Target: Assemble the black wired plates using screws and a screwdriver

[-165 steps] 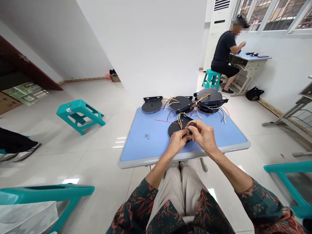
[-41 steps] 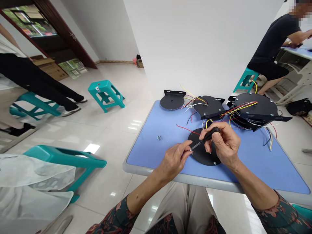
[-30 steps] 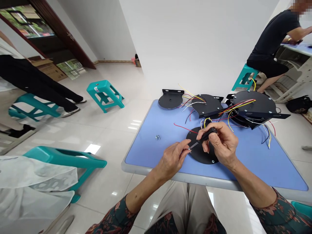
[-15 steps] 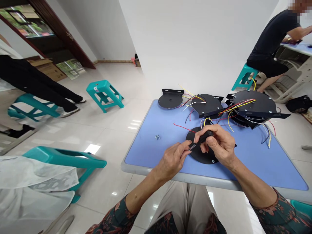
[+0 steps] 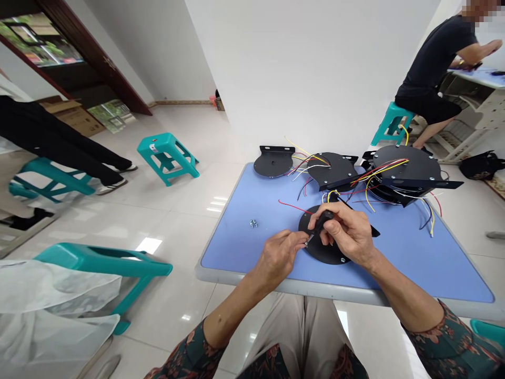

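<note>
A screwdriver (image 5: 324,218) with a black handle is gripped in my right hand (image 5: 349,231), its metal shaft slanting down to the left. My left hand (image 5: 281,255) pinches at the screwdriver's tip, where a small screw (image 5: 306,244) shows at the fingertips. Both hands are over the near-left rim of a round black metal plate (image 5: 325,255) on the table. One screw (image 5: 343,260) sits in the plate's near edge. My right hand hides much of the plate. Left of the hands lies a small pile of screws (image 5: 253,223).
Along the blue table's (image 5: 236,247) far side stand a black plate with a bracket (image 5: 273,164), a wired black unit (image 5: 333,169) and stacked units (image 5: 408,166) with loose coloured wires. Green stools (image 5: 168,145) stand on the floor. A seated person (image 5: 437,58) works at another table.
The screwdriver handle has tipped more upright, and its tip now meets the screw at my left fingertips. The whole view has shifted slightly.
</note>
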Available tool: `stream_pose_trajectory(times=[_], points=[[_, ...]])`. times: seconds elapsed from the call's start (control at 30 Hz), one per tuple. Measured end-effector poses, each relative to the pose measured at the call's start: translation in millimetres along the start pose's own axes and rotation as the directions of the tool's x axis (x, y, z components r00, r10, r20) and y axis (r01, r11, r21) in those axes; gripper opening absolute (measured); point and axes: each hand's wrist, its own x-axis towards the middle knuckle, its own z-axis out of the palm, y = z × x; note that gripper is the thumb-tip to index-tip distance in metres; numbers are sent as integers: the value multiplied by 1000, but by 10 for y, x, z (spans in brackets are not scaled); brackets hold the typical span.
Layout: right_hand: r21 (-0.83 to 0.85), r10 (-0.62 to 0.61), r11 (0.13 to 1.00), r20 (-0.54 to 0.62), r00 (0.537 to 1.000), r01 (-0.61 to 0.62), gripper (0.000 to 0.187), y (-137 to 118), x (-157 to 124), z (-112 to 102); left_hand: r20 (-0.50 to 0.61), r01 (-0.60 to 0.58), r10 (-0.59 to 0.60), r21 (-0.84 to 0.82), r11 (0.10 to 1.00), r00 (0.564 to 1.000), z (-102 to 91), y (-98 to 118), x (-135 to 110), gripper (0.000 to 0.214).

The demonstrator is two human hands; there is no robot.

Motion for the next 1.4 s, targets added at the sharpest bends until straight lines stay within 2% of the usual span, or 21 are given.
stream_pose_trajectory(times=[0.17,0.57,0.9,1.07,1.23,1.4], points=[[-11,21,1000,-4,1000,-21,12,-9,11,-1,49,14,-13,-29,999,999,-17,12,-20,22],[-19,47,999,-16,999,-47,15,-23,15,9,53,-23,21,27,999,998,-17,30,-22,23],[-72,-14,997,22,1000,15,13,-26,26,26,69,-16,14,31,999,998,-14,4,-19,22],[-108,-41,993,37,998,45,14,-9,13,25,83,49,-48,-8,999,995,-40,25,9,16],[-206,-68,975,57,996,79,13,20,18,14,147,166,-146,-139,976,978,-63,14,71,10],[-363,-105,923,86,991,130,12,-25,61,63,189,242,-207,-184,953,960,-9,-80,90,11]])
